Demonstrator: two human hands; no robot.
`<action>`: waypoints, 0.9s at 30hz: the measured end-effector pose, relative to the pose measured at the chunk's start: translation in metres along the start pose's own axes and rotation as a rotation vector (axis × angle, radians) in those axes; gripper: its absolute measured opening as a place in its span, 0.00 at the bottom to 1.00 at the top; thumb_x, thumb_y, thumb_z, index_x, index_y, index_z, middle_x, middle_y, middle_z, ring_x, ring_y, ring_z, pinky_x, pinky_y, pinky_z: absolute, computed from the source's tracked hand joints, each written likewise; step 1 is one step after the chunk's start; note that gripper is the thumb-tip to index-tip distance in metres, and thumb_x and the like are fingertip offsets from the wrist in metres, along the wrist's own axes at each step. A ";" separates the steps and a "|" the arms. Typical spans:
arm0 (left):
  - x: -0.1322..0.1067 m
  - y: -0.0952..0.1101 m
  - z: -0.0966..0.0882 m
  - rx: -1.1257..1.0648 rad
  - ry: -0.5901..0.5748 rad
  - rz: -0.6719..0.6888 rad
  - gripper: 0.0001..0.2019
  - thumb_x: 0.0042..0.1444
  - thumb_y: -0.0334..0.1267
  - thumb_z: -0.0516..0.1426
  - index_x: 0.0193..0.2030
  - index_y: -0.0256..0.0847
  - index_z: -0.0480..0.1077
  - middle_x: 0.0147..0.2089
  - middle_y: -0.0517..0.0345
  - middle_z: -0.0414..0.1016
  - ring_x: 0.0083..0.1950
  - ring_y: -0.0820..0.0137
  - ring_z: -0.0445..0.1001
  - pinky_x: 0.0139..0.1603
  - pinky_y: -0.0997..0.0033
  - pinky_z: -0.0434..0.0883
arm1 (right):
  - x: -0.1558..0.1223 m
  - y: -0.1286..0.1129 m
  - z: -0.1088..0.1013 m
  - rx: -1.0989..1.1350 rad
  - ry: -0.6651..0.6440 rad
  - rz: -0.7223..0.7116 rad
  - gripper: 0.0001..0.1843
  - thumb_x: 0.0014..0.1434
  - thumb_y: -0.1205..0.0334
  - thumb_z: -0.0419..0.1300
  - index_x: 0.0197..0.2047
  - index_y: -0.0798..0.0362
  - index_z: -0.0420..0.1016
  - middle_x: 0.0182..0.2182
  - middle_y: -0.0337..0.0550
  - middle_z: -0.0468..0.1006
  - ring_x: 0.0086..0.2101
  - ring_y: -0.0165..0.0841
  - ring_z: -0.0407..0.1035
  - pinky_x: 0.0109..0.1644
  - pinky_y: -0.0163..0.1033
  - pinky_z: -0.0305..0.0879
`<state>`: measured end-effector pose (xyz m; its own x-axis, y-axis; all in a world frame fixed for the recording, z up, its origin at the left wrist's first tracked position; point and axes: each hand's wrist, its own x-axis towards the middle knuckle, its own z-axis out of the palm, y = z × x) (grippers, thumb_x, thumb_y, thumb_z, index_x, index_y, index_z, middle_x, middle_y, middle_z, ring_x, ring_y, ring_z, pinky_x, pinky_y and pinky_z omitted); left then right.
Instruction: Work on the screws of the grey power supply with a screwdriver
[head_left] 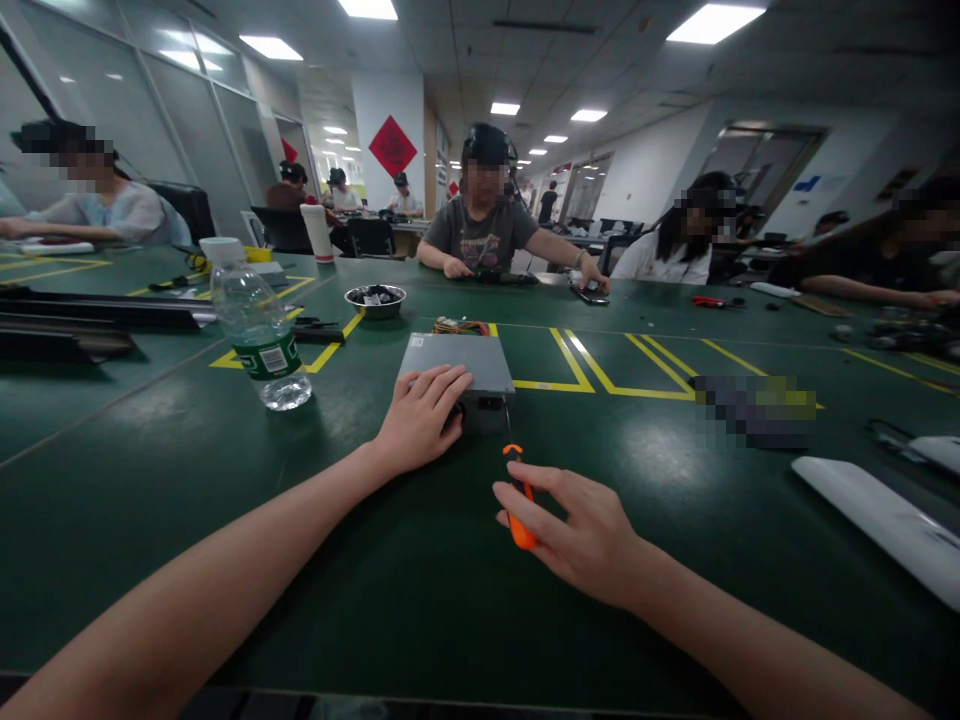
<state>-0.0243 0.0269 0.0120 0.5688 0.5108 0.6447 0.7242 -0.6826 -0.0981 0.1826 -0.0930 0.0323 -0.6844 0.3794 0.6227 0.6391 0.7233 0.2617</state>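
A grey metal computer power supply (459,358) lies on the green table in front of me, a bundle of coloured wires (460,327) behind it. My left hand (424,415) grips its near left corner, fingers over the top and thumb down the front side. My right hand (577,525) is closed on a screwdriver with an orange and black handle (523,530). Its thin shaft points away from me, toward the near right corner of the power supply. Whether the tip touches a screw there, I cannot tell.
A water bottle (268,345) stands left of the power supply, with a metal bowl (376,304) of small parts farther back. Dark metal strips (105,310) lie at far left. On the right is a long white object (877,515). Co-workers sit across the table (360,620).
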 end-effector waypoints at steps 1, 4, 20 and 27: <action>0.000 0.000 0.000 0.000 -0.002 -0.001 0.24 0.56 0.36 0.49 0.60 0.41 0.55 0.61 0.50 0.60 0.60 0.60 0.58 0.55 0.57 0.53 | 0.000 0.001 0.001 -0.029 0.018 0.007 0.12 0.57 0.66 0.54 0.45 0.54 0.70 0.37 0.50 0.74 0.33 0.30 0.70 0.32 0.33 0.68; 0.000 0.001 0.001 -0.003 -0.002 -0.005 0.23 0.56 0.36 0.49 0.60 0.41 0.55 0.61 0.51 0.60 0.61 0.60 0.58 0.55 0.56 0.52 | -0.001 0.005 0.004 -0.088 0.077 0.060 0.07 0.56 0.62 0.56 0.38 0.53 0.72 0.31 0.45 0.72 0.27 0.27 0.67 0.28 0.32 0.66; 0.000 0.001 0.001 0.003 -0.001 0.001 0.25 0.56 0.36 0.49 0.61 0.45 0.54 0.61 0.50 0.60 0.60 0.59 0.57 0.55 0.55 0.52 | 0.005 -0.001 -0.009 -0.176 0.083 0.108 0.07 0.55 0.68 0.55 0.38 0.55 0.72 0.25 0.40 0.73 0.24 0.27 0.65 0.27 0.33 0.60; -0.003 0.001 -0.001 0.013 -0.027 0.065 0.22 0.56 0.38 0.50 0.58 0.56 0.59 0.62 0.50 0.54 0.61 0.54 0.54 0.54 0.50 0.52 | 0.007 -0.014 -0.006 -0.174 -0.051 0.267 0.10 0.58 0.60 0.52 0.28 0.55 0.68 0.20 0.38 0.67 0.19 0.25 0.59 0.22 0.33 0.51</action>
<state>-0.0257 0.0247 0.0110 0.6247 0.4801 0.6159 0.6906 -0.7078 -0.1487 0.1710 -0.1037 0.0382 -0.4981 0.5745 0.6495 0.8460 0.4865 0.2184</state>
